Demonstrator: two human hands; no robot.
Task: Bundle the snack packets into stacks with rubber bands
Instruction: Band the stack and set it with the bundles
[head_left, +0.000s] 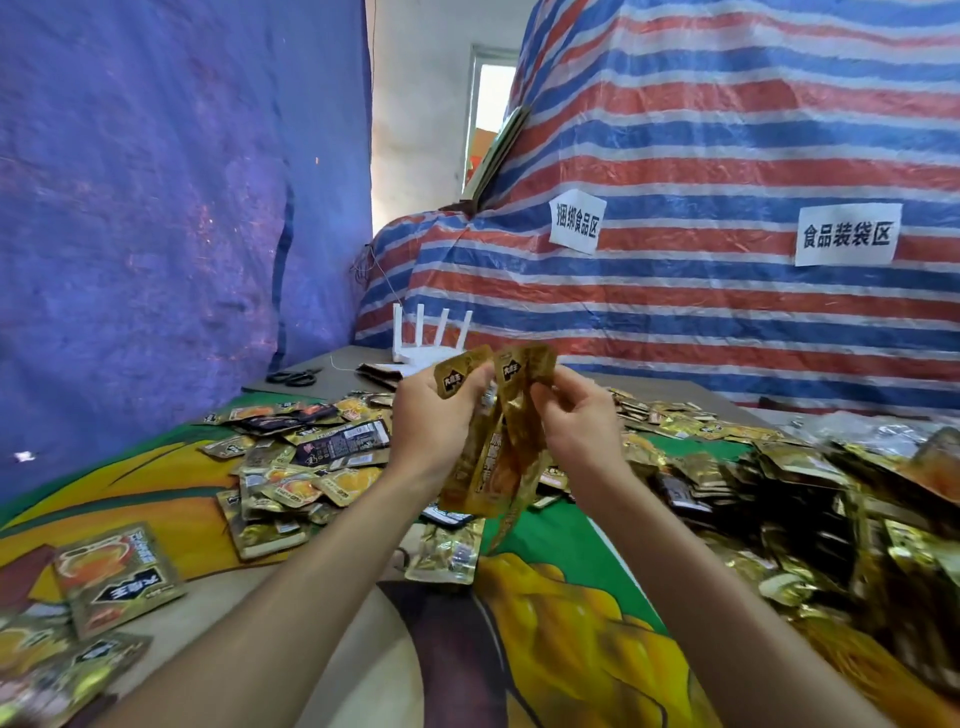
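I hold a small bunch of gold snack packets (498, 441) upright above the table, between both hands. My left hand (434, 421) grips the bunch from the left, thumb against a packet's top corner. My right hand (579, 421) pinches the packets' upper right edge with curled fingers. Loose gold and black packets (306, 467) lie scattered on the table behind and left of my hands. One gold packet (447, 551) lies flat just below the bunch. No rubber band shows in my hands.
A deep heap of packets (810, 499) fills the right side. More packets (114, 577) lie at the near left on the colourful printed table cover (561, 623). Scissors (293, 376) and a white router (426, 343) stand at the back. Tarps hang behind.
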